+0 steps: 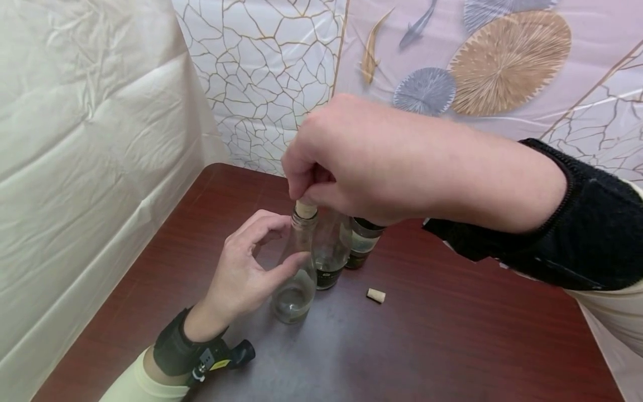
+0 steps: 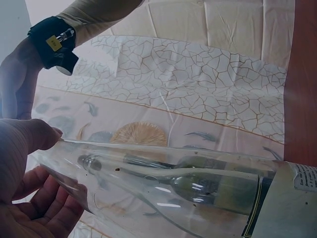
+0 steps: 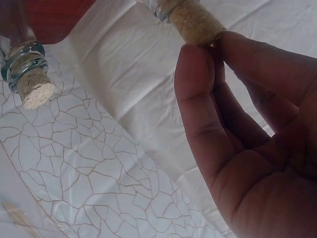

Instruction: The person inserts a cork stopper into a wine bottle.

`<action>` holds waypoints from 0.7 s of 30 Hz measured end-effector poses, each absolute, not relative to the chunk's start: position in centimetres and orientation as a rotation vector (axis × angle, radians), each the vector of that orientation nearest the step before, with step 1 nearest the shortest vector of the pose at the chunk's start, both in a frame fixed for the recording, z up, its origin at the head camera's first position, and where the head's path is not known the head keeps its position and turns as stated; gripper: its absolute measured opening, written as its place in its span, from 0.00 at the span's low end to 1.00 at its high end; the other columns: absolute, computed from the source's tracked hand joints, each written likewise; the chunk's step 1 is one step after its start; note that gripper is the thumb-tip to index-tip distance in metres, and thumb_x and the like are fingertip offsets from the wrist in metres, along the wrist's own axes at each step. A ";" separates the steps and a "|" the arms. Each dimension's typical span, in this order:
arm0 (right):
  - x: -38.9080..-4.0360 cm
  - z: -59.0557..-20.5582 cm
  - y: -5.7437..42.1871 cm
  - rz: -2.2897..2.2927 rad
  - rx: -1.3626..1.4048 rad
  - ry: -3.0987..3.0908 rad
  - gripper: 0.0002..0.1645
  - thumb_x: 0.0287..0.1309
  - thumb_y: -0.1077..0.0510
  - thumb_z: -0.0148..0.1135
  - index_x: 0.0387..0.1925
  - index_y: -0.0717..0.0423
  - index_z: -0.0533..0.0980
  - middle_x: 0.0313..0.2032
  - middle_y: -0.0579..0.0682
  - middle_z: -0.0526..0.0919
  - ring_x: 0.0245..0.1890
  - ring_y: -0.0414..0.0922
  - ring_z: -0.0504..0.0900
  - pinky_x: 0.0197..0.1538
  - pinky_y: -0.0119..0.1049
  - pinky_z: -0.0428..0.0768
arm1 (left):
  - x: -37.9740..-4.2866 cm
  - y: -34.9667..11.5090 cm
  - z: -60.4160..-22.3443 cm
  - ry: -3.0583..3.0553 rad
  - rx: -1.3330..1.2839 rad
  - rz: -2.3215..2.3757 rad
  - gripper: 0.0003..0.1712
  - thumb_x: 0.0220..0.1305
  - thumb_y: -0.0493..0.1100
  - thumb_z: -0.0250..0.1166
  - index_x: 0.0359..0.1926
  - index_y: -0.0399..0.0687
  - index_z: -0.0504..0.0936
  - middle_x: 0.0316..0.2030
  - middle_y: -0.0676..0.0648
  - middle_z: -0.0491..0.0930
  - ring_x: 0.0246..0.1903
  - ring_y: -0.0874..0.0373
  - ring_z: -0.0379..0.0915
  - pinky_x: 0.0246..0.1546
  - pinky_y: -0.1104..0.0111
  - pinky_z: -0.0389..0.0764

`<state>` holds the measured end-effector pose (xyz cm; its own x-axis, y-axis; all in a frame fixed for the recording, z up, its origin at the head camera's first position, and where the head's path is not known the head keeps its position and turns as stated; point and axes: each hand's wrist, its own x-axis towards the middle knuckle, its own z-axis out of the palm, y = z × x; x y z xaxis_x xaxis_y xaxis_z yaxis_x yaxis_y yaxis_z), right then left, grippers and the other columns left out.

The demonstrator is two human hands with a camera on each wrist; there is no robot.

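A clear glass bottle (image 1: 293, 298) stands upright on the table, with a cork (image 1: 306, 210) in its mouth. My right hand (image 1: 361, 162) pinches the top of this cork between thumb and fingertips from above. Much of the cork shows outside the bottle mouth in the right wrist view, where the fingers hold its end. Around the upper part of the bottle curls my left hand (image 1: 246, 268), thumb on one side and fingers on the other. In the left wrist view, the bottle's clear wall (image 2: 148, 193) fills the foreground.
Close behind stand a second bottle (image 1: 331, 262) and a dark-labelled one (image 1: 364, 245), partly hidden by my right hand. A bottle with a cork (image 3: 37, 91) in its mouth shows in the right wrist view. A loose cork (image 1: 375, 295) lies on the table (image 1: 427, 335).
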<state>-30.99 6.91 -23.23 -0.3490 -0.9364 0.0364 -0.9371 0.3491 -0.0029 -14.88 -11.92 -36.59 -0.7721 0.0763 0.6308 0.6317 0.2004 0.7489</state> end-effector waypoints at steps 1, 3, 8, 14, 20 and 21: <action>-29.8 -22.4 6.8 0.031 1.765 -2.544 0.13 0.64 0.44 0.65 0.34 0.11 0.82 0.33 0.19 0.82 0.36 0.27 0.77 0.35 0.33 0.75 | -14.9 -11.9 -36.6 -2.022 -0.657 -1.603 0.23 0.52 0.31 0.80 0.50 0.41 0.84 0.42 0.48 0.81 0.44 0.53 0.77 0.46 0.77 0.80; -27.1 -20.3 6.4 0.042 1.766 -2.542 0.19 0.64 0.50 0.62 0.30 0.13 0.81 0.29 0.20 0.81 0.33 0.29 0.77 0.35 0.33 0.75 | -14.9 -11.9 -36.5 -2.021 -0.656 -1.605 0.23 0.53 0.31 0.80 0.50 0.41 0.84 0.42 0.48 0.81 0.44 0.54 0.77 0.47 0.77 0.80; -21.2 -15.6 5.3 0.051 1.717 -2.601 0.23 0.59 0.62 0.62 0.23 0.24 0.82 0.24 0.26 0.80 0.29 0.31 0.78 0.34 0.30 0.78 | -14.8 -11.9 -36.4 -2.021 -0.652 -1.604 0.23 0.52 0.31 0.80 0.50 0.41 0.84 0.42 0.47 0.81 0.44 0.56 0.77 0.47 0.77 0.79; -19.6 -14.8 5.0 0.029 1.640 -2.684 0.17 0.60 0.64 0.66 0.26 0.35 0.86 0.26 0.31 0.83 0.30 0.32 0.80 0.36 0.28 0.79 | -14.8 -11.8 -36.5 -2.029 -0.647 -1.591 0.23 0.53 0.32 0.80 0.50 0.42 0.85 0.42 0.48 0.81 0.44 0.54 0.77 0.45 0.76 0.79; -19.8 -15.1 5.2 0.043 1.645 -2.659 0.18 0.58 0.65 0.65 0.25 0.35 0.85 0.25 0.30 0.82 0.31 0.32 0.80 0.37 0.28 0.78 | -14.8 -11.8 -36.6 -2.027 -0.644 -1.578 0.23 0.52 0.31 0.80 0.50 0.42 0.85 0.41 0.48 0.81 0.43 0.56 0.77 0.43 0.77 0.78; -19.7 -15.1 5.2 0.043 1.643 -2.660 0.18 0.58 0.65 0.65 0.26 0.35 0.85 0.26 0.30 0.82 0.31 0.32 0.80 0.37 0.28 0.78 | -14.7 -11.8 -36.6 -2.026 -0.645 -1.577 0.23 0.51 0.31 0.80 0.50 0.42 0.85 0.41 0.48 0.81 0.43 0.56 0.77 0.43 0.77 0.78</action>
<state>-19.75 5.15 -15.05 -0.4476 -0.8938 0.0265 -0.8942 0.4473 -0.0157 -14.74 -11.80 -36.57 -0.7685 0.0677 0.6363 0.6334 0.2211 0.7416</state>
